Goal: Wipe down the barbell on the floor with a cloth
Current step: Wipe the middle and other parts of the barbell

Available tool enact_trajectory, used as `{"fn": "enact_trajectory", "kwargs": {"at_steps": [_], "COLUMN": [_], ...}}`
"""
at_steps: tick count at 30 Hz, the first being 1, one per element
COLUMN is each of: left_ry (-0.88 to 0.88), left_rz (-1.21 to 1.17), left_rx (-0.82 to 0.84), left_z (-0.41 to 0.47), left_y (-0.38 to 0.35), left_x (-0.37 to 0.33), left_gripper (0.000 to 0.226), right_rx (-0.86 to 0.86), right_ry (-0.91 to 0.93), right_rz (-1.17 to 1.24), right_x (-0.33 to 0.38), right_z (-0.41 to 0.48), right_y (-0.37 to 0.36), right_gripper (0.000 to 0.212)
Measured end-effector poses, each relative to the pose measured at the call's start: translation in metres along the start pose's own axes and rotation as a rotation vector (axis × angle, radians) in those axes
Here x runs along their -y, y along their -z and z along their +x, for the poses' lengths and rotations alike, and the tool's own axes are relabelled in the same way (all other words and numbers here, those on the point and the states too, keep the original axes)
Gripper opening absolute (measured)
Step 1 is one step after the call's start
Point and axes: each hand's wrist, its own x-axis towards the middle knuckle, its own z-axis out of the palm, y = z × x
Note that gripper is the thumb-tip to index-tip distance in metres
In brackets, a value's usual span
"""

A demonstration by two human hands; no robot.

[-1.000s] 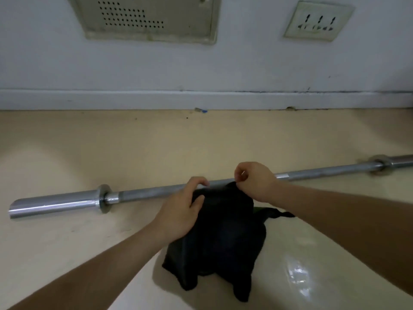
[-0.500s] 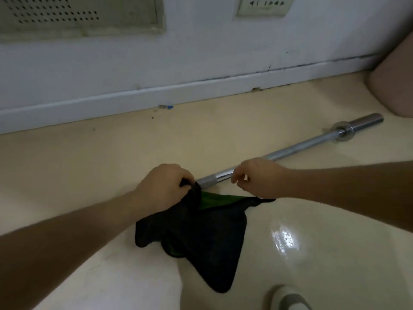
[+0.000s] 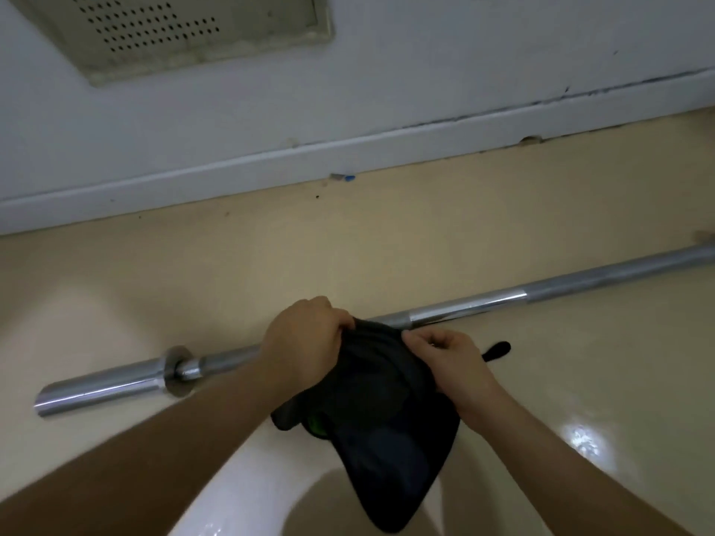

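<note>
The barbell point(image 3: 483, 303) lies flat on the cream floor point(image 3: 271, 265), running from its thick chrome sleeve at the lower left, past a collar, up toward the right edge of the view, roughly parallel to the white baseboard point(image 3: 271, 168). A dark cloth point(image 3: 387, 419), black with a patch of green showing at its lower fold, is draped over the middle of the shaft and trails down toward the camera onto the floor; a small black end of it pokes out to the right, beyond the right wrist.

The left hand point(image 3: 305, 346) has its grip clamped on the cloth's upper left edge, fingers curled over the bunched fabric right at the bar. The right hand point(image 3: 445, 357) pinches the cloth's upper right edge, thumb and fingertips closed on it, just in front of the shaft.

Half a second ago the two hands were apart, with a short bare stretch of shaft between them and the cloth hanging lower, more green showing. Now the hands sit close together and the cloth covers the bar between them. The view has also swung left: the left sleeve and collar are in sight again, while the right collar has left the picture.

On the wall above, a perforated vent panel point(image 3: 193, 29) shows at the top left. A tiny blue scrap point(image 3: 349, 178) lies against the baseboard.
</note>
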Motion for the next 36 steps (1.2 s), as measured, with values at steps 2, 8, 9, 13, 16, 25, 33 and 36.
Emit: {"fn": "enact_trajectory", "kwargs": {"at_steps": [2,8,9,13,16,25,33,36], "left_ry": [0.060,0.014,0.024,0.029,-0.048,0.264,0.157,0.386], "left_rz": [0.125,0.008,-0.001,-0.103,-0.013,-0.032,-0.034,-0.014], "left_rx": [-0.158,-0.254,-0.287,-0.362,-0.302,-0.345,-0.233,-0.246], "left_z": [-0.001,-0.004,0.002,0.033,0.033,-0.013,-0.014,-0.050], "left_y": [-0.018,-0.066,-0.071,-0.075,-0.076,-0.065,-0.071,-0.060], "left_x": [-0.012,-0.045,-0.045,-0.056,-0.055,0.006,0.010,0.055], "left_gripper": [0.020,0.037,0.036,0.033,0.036,0.034,0.043,0.041], "right_rx": [-0.149,-0.282,-0.303,-0.319,-0.280,-0.238,-0.223,-0.235], "right_ry": [0.143,0.632,0.714,0.844,0.845,0.849,0.837,0.851], "right_rz": [-0.197,-0.758,-0.826,-0.928,-0.988,-1.034,-1.023,-1.010], "right_x": [-0.009,-0.011,-0.010,-0.007,-0.009,-0.008,-0.008,-0.010], "right_z": [0.009,0.020,0.024,0.038,0.044,0.044,0.045,0.046], "right_y": [0.000,0.003,0.008,0.022,0.027,0.027,0.031,0.027], "right_gripper": [0.016,0.007,0.007,0.018,0.017,0.027,0.021,0.022]}}
